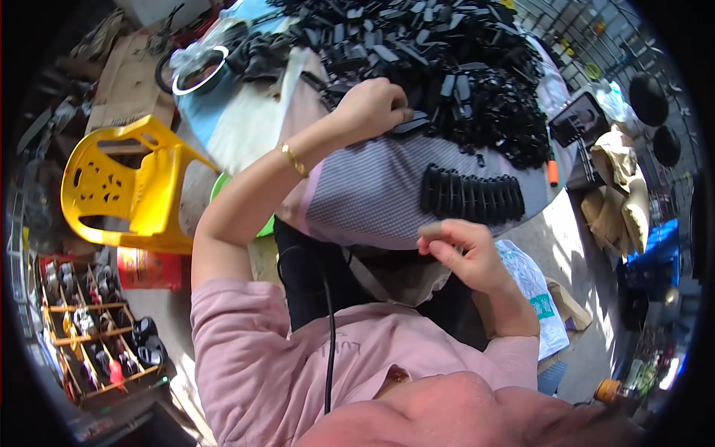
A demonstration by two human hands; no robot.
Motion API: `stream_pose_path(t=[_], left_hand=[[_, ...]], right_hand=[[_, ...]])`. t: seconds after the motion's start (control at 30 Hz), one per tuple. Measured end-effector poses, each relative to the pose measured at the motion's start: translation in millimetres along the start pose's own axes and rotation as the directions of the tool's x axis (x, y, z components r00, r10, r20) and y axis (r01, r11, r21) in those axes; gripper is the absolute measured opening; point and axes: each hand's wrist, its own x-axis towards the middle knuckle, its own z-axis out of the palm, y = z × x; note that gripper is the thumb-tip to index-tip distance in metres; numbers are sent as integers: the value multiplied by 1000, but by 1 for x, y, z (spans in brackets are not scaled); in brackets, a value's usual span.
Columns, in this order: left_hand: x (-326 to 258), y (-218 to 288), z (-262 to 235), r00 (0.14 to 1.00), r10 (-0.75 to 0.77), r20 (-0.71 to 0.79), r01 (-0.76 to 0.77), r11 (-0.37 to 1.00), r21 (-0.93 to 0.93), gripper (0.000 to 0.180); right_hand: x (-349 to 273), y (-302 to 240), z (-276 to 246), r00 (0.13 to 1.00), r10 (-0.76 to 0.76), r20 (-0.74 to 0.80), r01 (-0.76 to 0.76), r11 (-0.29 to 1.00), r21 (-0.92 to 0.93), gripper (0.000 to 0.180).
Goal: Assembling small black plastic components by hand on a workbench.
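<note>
The worktop (pixel 357 194) is round and draped in a fine-checked grey cloth with a pink edge, with a pale blue sheet showing at its far left side; across its far half lies a great heap of black plastic parts (pixel 447 59), flat, oblong and matt, tumbled over one another. Nearer the rim a row of black parts (pixel 471 197) stands packed side by side like ribs, neat where the heap is loose.

The left hand (pixel 372 108) reaches out to the near edge of the heap, a thin gold bangle (pixel 293 159) on the wrist; its fingers are curled down and closed over black pieces at the heap's fringe, though which single piece it grips I cannot tell. The right hand (pixel 462 249) hangs off the worktop's near rim, just below the ribbed row and apart from it; thumb and fingers are pinched together on something small that is too blurred to name.

A loose pink sleeve covers each upper arm. To the left stands a yellow plastic chair (pixel 123 186) with a pierced back; below it a wooden crate (pixel 89 335) split into compartments holds small dark things; a white printed bag (pixel 532 290) sags by the right elbow.
</note>
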Motion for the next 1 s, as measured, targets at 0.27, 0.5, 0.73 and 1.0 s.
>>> stream_pose_path(t=[0.27,0.5,0.73,1.0], left_hand=[[8,33,46,1000,-12,-13,17,875,485,29],[2,24,46,996,-33,-78,53,959,278,31],[-1,25,25,993,-111,33,111,994,21,36],[8,3,23,989,-138,52,147,946,-289,35]], right_hand=[[45,8,-98,877,-305,-373,-161,543,-824,15],[64,27,-106,946,-35,-321,-292,336,-896,20],[75,27,-108,949,-22,-314,-290,328,-899,17],[74,24,-109,907,-127,-402,-80,884,-460,24]])
